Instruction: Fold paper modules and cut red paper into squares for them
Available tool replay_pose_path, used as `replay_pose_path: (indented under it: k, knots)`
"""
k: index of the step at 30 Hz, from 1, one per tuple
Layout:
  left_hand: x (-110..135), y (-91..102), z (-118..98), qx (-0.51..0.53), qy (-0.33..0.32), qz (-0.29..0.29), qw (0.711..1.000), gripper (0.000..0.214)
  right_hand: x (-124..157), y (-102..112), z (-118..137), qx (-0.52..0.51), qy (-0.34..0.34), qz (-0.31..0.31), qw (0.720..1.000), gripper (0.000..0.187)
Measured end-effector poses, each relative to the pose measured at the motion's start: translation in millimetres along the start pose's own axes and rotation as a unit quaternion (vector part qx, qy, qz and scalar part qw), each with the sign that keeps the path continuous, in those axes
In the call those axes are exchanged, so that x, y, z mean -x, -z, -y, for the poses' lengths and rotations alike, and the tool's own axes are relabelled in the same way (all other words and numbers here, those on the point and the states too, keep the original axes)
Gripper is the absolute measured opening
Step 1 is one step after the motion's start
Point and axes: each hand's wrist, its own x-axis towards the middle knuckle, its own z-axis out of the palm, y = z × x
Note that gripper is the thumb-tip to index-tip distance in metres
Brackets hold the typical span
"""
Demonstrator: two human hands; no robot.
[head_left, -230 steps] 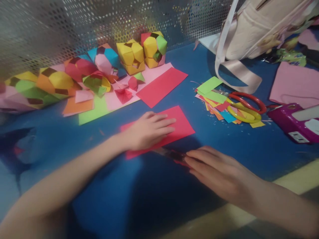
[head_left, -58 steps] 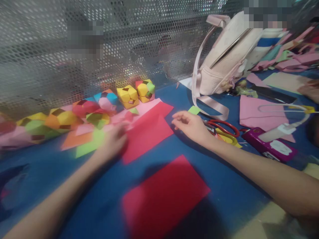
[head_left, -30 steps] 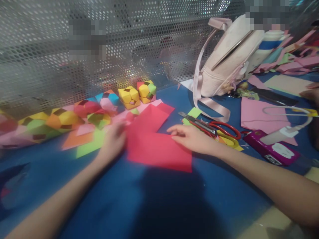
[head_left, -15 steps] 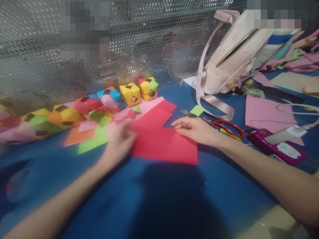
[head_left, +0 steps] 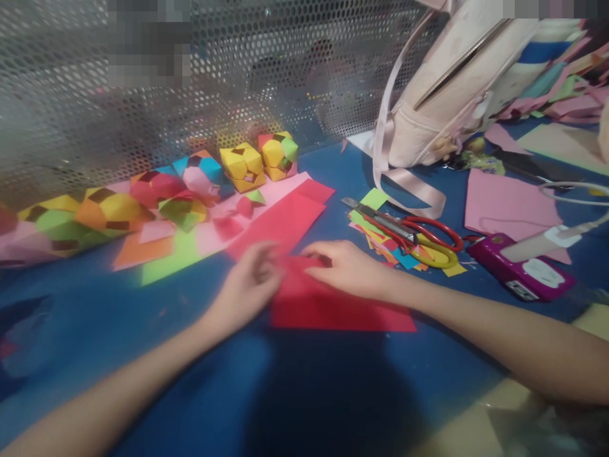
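step in hand, prob: handling / placing the red sheet (head_left: pixel 342 315), which lies on the counter (head_left: pixel 200 393) under & btwn both hands. right hand (head_left: pixel 352 270) is over its far edge, thumb & fingers curled w/ a small dark gap btwn; can't tell if they pinch the paper. left hand (head_left: pixel 250 282) is at its left end, fingers curled in, too blurry to tell if paper's btwn them. next move prob calls for a light grip w/ the sheet kept flat, as thin paper likely slides or creases easily.

surface: blue, w/ pale specks & a big shadow on the near side of the hands. another red paper (head_left: pixel 285 222) is just beyond the left hand; past that, a row of folded paper shapes (head_left: pixel 242 166) by the perforated panel (head_left: pixel 285 57). beyond the right hand: craft knife (head_left: pixel 383 222) & scissors (head_left: pixel 445 228) on paper scraps (head_left: pixel 368 236). to its right, a purple box (head_left: pixel 518 266); well beyond it, a pale bag (head_left: pixel 447 95). rm lighting dim.
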Motion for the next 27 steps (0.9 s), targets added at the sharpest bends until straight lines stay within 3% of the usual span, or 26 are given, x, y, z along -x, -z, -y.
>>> replay_pose_path:
  k: [6,17,23,27]
  knots:
    - [1.0,-4.9,7.1,0.006,0.0,0.01,1.0,0.043,-1.1,0.5,1.3,-0.022,-0.033,-0.008,0.999,0.005]
    - [-3.2,-6.2,8.4,0.067,0.007,0.03,0.997,0.048,-2.9,11.4,1.3,0.006,-0.069,0.041,0.997,0.019]
    - [-0.3,-9.6,13.8,-0.009,-0.016,0.024,1.0,0.049,-2.4,4.8,-2.1,0.0,-0.044,0.058,0.997,0.009]
    - [2.1,-9.0,16.2,-0.064,-0.063,0.055,0.994,0.048,-2.6,0.2,-8.7,0.034,0.058,0.06,0.996,0.014]
